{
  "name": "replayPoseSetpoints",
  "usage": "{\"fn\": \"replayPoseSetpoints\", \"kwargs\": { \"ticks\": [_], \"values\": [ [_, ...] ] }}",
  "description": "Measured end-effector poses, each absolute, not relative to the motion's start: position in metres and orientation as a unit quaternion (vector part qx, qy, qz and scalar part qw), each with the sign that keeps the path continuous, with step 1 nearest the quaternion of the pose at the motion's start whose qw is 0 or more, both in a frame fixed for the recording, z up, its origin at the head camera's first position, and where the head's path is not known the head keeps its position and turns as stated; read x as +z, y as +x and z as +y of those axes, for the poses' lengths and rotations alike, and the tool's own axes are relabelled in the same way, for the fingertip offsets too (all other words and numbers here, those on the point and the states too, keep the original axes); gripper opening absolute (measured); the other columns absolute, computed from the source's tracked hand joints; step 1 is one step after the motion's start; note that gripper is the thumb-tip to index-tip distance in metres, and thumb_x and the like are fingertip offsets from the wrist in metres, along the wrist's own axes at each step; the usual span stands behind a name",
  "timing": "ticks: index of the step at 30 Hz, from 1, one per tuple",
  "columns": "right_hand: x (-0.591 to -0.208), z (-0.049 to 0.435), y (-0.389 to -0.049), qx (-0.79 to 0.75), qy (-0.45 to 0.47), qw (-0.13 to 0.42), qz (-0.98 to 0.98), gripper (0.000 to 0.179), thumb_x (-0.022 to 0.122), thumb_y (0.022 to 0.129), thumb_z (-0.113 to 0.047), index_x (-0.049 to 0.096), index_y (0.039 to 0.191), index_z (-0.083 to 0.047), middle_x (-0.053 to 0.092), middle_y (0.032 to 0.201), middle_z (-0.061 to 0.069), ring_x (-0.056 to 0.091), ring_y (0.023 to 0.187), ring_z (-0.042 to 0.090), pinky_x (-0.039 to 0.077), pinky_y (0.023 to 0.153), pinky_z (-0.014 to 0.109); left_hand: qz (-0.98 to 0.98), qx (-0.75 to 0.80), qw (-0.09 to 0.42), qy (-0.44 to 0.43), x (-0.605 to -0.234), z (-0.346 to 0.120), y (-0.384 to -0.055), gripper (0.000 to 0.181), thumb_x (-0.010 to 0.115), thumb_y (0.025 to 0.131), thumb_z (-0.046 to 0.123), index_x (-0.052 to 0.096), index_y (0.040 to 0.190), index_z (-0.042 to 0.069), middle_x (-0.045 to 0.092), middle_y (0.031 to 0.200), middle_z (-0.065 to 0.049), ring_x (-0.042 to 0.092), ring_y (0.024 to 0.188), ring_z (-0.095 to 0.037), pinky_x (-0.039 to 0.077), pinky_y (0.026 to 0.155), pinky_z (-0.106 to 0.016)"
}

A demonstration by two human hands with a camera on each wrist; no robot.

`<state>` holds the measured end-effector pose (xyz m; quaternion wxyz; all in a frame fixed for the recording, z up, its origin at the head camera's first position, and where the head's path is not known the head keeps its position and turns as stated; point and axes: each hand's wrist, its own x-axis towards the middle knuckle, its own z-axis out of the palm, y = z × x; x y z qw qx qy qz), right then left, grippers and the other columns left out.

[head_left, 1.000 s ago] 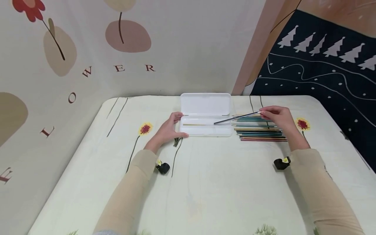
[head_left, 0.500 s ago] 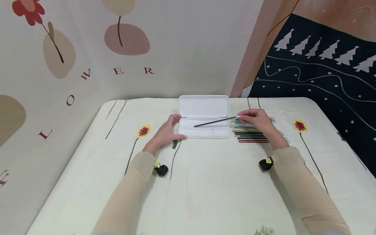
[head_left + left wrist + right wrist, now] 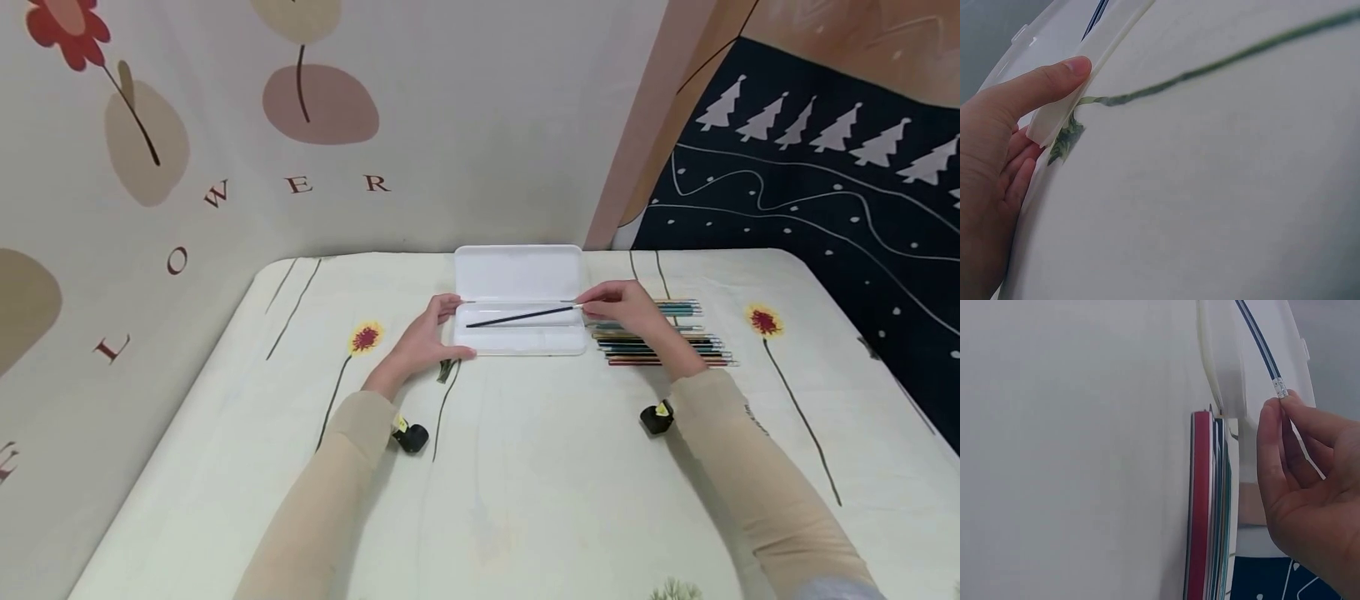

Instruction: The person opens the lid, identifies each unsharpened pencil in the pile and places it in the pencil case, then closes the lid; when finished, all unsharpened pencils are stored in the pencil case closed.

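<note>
A white plastic pencil case (image 3: 525, 342) lies with its lid (image 3: 517, 271) raised at the back of the table. My left hand (image 3: 420, 337) grips its left end, the thumb on the front edge and the fingers around the side. In the left wrist view the thumb presses on the case's rim (image 3: 1063, 115). Between thumb and fingertips, my right hand (image 3: 626, 312) pinches the silver end of a dark striped pencil (image 3: 517, 317). This pencil slants across the tray of the case. The right wrist view shows the pinch at the metal ferrule (image 3: 1280, 387).
Several coloured pencils (image 3: 660, 352) lie in a row right of the case, partly beneath the right hand. The table is covered by a pale cloth (image 3: 540, 467) with printed flowers. A patterned hanging (image 3: 450, 150) stands behind, and dark tree-print fabric (image 3: 795, 183) at right.
My right hand has moved left with the dark pencil, bringing it over and down along the tray. The left hand keeps its grip on the case.
</note>
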<state>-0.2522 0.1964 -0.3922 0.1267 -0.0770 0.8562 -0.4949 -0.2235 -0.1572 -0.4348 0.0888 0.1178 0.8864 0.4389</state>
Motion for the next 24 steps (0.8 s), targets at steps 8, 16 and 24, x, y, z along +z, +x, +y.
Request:
{"fn": "replayPoseSetpoints", "kwargs": {
  "ticks": [8,16,24],
  "values": [
    [-0.395,0.185,-0.254,-0.464,-0.082,0.132,0.872,0.025,0.063,0.098,-0.012,0.07,0.119,-0.001,0.067,0.12,0.019,0.061,0.086,0.009,0.054,0.075,0.012,0.886,0.439,0.09,0.118,-0.435,-0.157,-0.223,0.099,0.088,0.075,0.032,0.027,0.151,0.016,0.037,0.159,-0.007,0.037,0.147,-0.028,0.031,0.125,-0.041],
    [-0.394,0.184,-0.252,-0.474,-0.072,0.144,0.866,0.028,0.062,0.099,-0.015,0.067,0.123,0.0,0.066,0.121,0.021,0.064,0.089,0.013,0.056,0.079,0.013,0.886,0.441,0.088,0.114,-0.435,-0.157,-0.225,0.099,0.089,0.074,0.031,0.028,0.15,0.016,0.038,0.158,-0.007,0.037,0.147,-0.027,0.03,0.125,-0.04],
    [-0.392,0.192,-0.251,-0.475,-0.073,0.14,0.866,0.029,0.061,0.1,-0.015,0.066,0.125,-0.002,0.065,0.125,0.02,0.063,0.091,0.012,0.054,0.077,0.008,0.888,0.437,0.086,0.117,-0.435,-0.156,-0.224,0.098,0.088,0.075,0.032,0.027,0.15,0.015,0.038,0.158,-0.007,0.037,0.147,-0.027,0.03,0.125,-0.039]
  ]
}}
